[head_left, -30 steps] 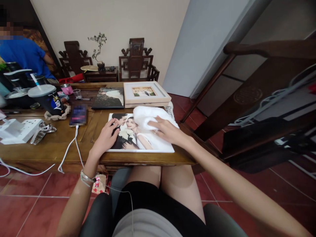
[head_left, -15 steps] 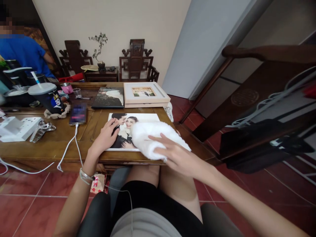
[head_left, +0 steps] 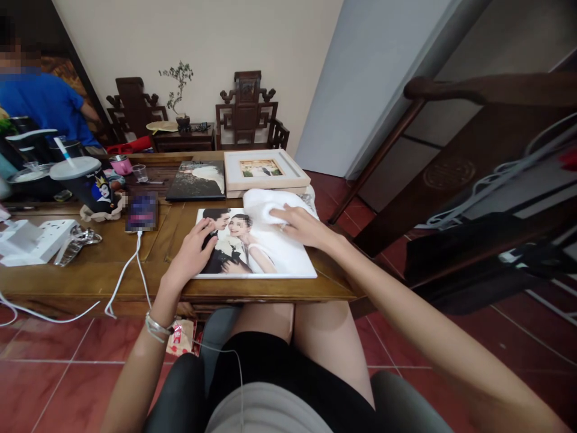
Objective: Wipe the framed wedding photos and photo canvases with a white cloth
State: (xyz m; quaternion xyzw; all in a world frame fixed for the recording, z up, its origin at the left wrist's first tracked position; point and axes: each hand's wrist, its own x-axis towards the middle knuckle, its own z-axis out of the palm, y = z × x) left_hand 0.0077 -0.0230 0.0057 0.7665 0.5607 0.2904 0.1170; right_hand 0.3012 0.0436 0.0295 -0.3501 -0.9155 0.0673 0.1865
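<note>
A white-edged photo panel (head_left: 259, 258) showing a couple lies flat near the front edge of the wooden table. My left hand (head_left: 196, 245) rests on its left side, fingers spread over the picture. On the panel's upper right part, my right hand (head_left: 304, 225) presses a fluffy white cloth (head_left: 261, 201), its fingers bent into the fabric. The cloth reaches past the panel's far edge, close to the framed picture behind. A bracelet (head_left: 158, 326) circles my left wrist.
Behind the panel lie a dark photo panel (head_left: 196, 180) and a light wooden frame (head_left: 268, 171). Leftward are a phone (head_left: 141, 211) on a white cable, a lidded cup (head_left: 92, 186) and a power strip (head_left: 40, 237). A person in blue (head_left: 45, 108) stands at far left.
My right hand has slid the cloth away from me across the panel, from its lower right part to its upper right, uncovering the lower right corner. My left hand has stayed in place.
</note>
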